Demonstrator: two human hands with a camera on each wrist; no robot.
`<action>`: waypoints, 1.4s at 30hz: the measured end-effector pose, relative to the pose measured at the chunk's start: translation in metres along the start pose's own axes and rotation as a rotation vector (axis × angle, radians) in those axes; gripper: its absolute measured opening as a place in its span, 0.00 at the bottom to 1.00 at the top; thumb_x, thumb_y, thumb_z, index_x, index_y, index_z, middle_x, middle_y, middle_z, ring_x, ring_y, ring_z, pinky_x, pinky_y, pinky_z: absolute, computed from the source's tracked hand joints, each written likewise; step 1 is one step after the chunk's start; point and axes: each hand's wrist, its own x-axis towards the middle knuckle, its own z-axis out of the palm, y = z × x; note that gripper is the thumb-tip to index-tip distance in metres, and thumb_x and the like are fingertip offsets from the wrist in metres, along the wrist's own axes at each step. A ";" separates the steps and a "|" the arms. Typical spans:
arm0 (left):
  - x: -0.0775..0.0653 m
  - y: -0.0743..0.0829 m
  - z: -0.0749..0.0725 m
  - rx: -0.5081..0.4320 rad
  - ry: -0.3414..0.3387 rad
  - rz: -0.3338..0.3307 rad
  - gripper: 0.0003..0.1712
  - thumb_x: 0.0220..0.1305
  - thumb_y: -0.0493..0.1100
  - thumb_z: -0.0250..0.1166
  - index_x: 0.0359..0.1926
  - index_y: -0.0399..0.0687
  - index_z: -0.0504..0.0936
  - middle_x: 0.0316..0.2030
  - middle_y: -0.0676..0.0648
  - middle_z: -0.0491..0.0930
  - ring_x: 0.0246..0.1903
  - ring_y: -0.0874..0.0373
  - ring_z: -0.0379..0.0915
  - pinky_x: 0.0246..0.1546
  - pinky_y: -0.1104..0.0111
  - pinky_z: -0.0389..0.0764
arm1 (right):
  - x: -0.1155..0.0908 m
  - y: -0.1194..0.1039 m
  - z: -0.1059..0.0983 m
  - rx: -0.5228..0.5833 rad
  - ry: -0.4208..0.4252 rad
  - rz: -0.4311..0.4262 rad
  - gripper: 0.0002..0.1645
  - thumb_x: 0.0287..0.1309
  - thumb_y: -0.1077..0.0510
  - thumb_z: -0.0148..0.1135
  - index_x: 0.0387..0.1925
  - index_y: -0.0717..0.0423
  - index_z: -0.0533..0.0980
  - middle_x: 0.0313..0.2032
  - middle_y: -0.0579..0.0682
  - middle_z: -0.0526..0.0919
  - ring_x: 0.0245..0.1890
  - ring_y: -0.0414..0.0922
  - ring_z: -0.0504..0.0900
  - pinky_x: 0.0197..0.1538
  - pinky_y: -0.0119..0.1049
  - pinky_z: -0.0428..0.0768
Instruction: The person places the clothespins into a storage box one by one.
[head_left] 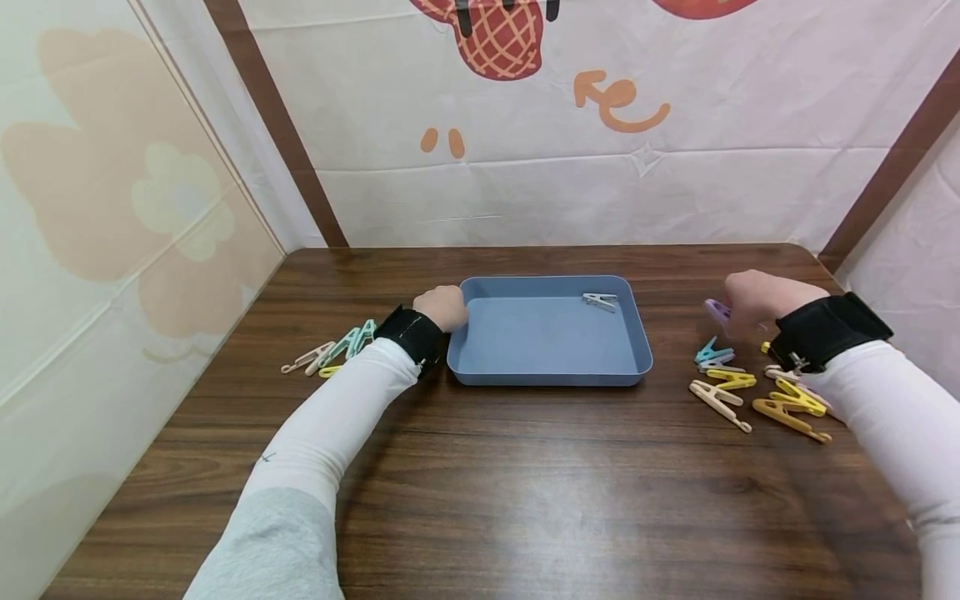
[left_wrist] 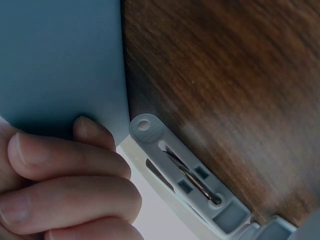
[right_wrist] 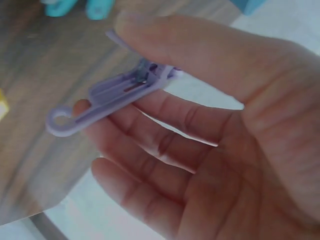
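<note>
My left hand [head_left: 442, 307] is at the left rim of a blue-grey tray [head_left: 551, 377]. In the left wrist view its curled fingers [left_wrist: 75, 160] hold the tray's edge. A pale grey clip [left_wrist: 185, 172] with a metal spring shows close to that camera; what it rests on cannot be told. To the right of the tray, my right hand [head_left: 776, 302] pinches a purple clothespin [right_wrist: 110, 97] between thumb and fingers, its hooked end sticking out. One grey clothespin [head_left: 600, 301] lies inside the tray, towards the back right.
Under the right hand lie several clothespins, among them a teal one [head_left: 706, 350], a cream one [head_left: 720, 403] and an ochre one [head_left: 791, 418]. Left of the tray, mint clothespins [head_left: 349, 343] and a beige one [head_left: 307, 357] lie beside the left wrist. Cloth walls [head_left: 555, 200] border the wooden table.
</note>
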 end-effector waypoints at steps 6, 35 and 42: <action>0.001 0.000 0.001 -0.003 0.001 -0.007 0.15 0.67 0.39 0.49 0.22 0.47 0.72 0.28 0.45 0.76 0.30 0.53 0.75 0.33 0.57 0.77 | 0.008 -0.019 -0.011 -0.010 0.159 -0.082 0.12 0.57 0.62 0.61 0.21 0.59 0.70 0.18 0.47 0.66 0.18 0.43 0.64 0.25 0.38 0.62; 0.004 -0.003 0.003 -0.011 -0.004 -0.007 0.14 0.67 0.40 0.49 0.24 0.46 0.74 0.29 0.45 0.77 0.30 0.52 0.75 0.33 0.57 0.77 | 0.078 -0.126 -0.006 -0.092 0.205 -0.313 0.13 0.52 0.65 0.69 0.36 0.64 0.72 0.28 0.54 0.77 0.28 0.49 0.75 0.35 0.44 0.75; 0.003 -0.002 0.002 -0.004 0.002 -0.001 0.15 0.67 0.39 0.49 0.22 0.46 0.73 0.28 0.45 0.76 0.29 0.53 0.75 0.32 0.59 0.77 | 0.086 -0.123 0.011 -0.115 0.186 -0.325 0.11 0.53 0.67 0.66 0.37 0.67 0.74 0.28 0.55 0.77 0.28 0.49 0.74 0.35 0.44 0.74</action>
